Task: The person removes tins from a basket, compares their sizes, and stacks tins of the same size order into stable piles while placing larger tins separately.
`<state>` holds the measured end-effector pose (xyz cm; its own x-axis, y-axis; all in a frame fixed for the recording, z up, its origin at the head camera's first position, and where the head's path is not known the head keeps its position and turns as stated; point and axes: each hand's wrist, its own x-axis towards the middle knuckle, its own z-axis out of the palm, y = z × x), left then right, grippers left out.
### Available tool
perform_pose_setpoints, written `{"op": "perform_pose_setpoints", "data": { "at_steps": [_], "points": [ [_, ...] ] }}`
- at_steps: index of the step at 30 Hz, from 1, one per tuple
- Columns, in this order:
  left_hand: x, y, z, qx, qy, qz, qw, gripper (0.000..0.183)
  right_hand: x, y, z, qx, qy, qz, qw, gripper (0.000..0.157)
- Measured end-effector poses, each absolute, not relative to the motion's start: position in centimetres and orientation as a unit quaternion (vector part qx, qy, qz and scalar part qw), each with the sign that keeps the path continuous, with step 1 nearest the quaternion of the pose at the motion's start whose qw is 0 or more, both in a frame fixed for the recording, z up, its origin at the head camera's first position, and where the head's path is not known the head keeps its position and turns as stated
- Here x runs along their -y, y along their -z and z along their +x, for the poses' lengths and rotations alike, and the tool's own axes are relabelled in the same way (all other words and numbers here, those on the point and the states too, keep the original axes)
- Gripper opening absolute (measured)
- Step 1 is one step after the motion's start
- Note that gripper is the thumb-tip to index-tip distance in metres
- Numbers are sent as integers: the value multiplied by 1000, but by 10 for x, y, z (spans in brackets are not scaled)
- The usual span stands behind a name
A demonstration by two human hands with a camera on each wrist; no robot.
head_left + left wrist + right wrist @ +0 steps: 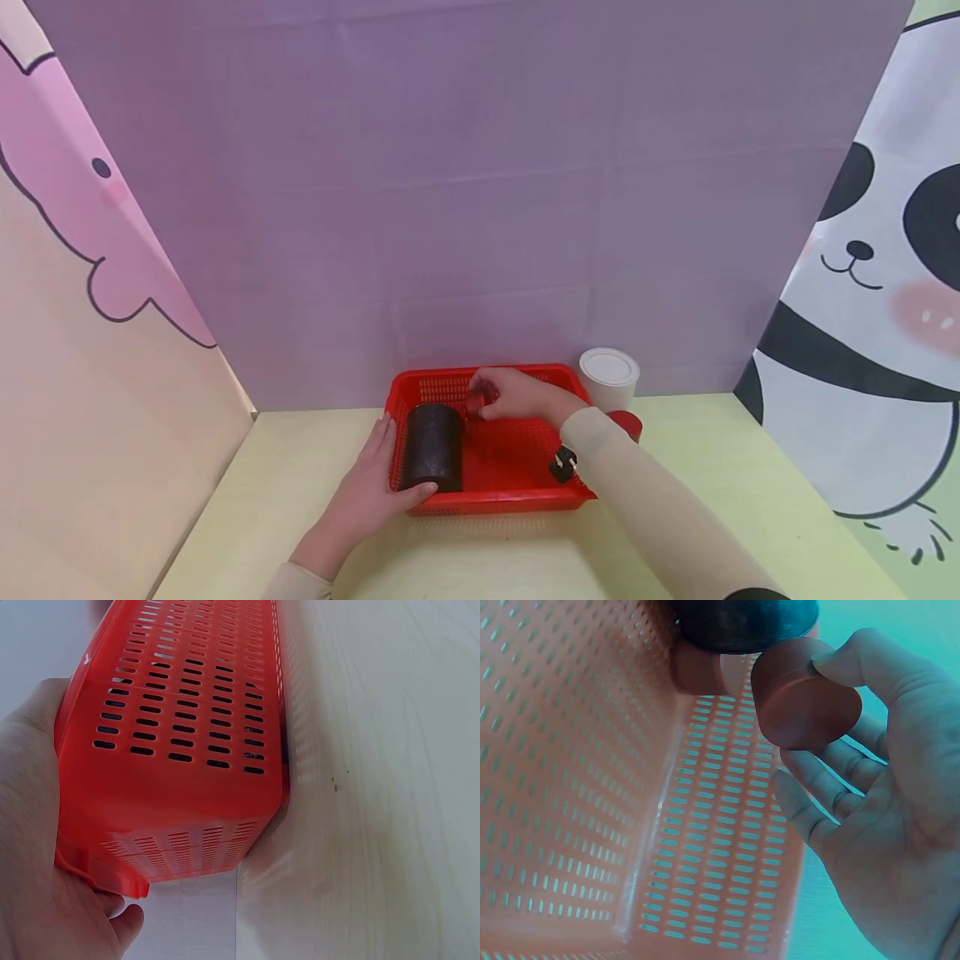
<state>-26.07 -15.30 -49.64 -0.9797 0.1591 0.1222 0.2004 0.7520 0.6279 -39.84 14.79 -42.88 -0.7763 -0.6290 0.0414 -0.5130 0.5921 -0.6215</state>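
A red slotted plastic basket [517,502] sits on the table, its holes plain in the left wrist view. My left hand [367,492] grips its near left corner, the thumb over the front rim and the fingers along the left side. Inside the basket, at the left, lies a large dark cylinder [432,446]. My right hand [517,393] reaches in from the right and holds a small red round piece [806,697] between thumb and fingers, beside the cylinder's far end. Another reddish cylindrical piece [697,671] shows just under the dark cylinder in the right wrist view.
Behind the basket's right corner stands a white lidded can [609,377]. A red round-topped object [627,423] stands just right of the basket, partly covered by the right sleeve [645,483]. A purple cloth backdrop [480,208] rises behind, with printed panels at both sides.
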Motion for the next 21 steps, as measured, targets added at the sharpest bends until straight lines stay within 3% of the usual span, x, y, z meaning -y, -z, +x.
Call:
{"op": "perform_pose_setpoints", "data": {
  "at_steps": [8,21],
  "points": [
    [152,497,-260,934,342,-101,32,134,-156,419,-389,-882,305,-352,72,45],
    [152,497,-259,936,333,-108,39,133,-188,404,-370,-891,306,-334,38,45]
  ]
}}
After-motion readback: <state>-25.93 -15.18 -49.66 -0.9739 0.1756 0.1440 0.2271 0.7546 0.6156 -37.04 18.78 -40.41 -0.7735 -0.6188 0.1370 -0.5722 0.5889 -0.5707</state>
